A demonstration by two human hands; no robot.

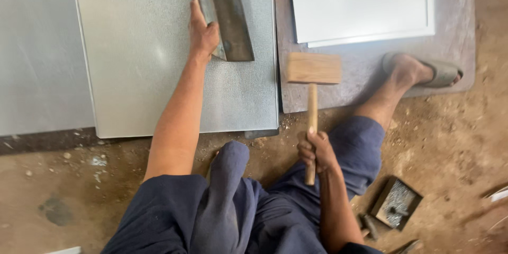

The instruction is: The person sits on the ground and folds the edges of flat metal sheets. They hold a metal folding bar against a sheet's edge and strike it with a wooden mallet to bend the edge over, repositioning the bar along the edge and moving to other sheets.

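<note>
You sit on a bare dirt floor (450,143). Under your left fingers (197,13) a galvanised metal sheet (137,74) lies flat on it, another sheet (37,47) just left. Beyond your right fingers (312,145) lies a grey mat (370,69), bearing a white panel (360,2). Right of them sits a small square tray (396,202).

Your right hand (316,151) grips a smooth wooden mallet (313,69). Under your left fingers (197,17) lies a dull metal bar (225,10) on a shiny, bumpy metal sheet (143,74).

The dark angle bar (225,10) runs off the top edge, and the left hand (202,32) hides its lower left corner.
</note>
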